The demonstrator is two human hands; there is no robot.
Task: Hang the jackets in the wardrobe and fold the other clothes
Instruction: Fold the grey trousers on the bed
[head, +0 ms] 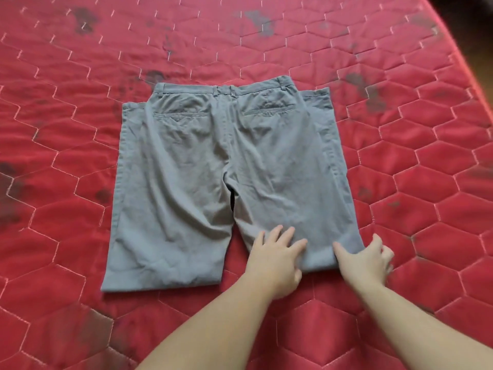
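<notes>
Grey trousers (202,161) lie flat on the red quilted mattress (80,76), back pockets up, waistband at the far end, legs folded under so the fold is at the near edge. My left hand (277,252) rests with spread fingers on the near end of the right leg. My right hand (365,259) is at that leg's near right corner, its thumb on the cloth and its fingers curled at the edge; whether they pinch the fabric is unclear.
The mattress has dark stains in several places. Its right edge (464,57) runs diagonally at the upper right, with a dark floor beyond it.
</notes>
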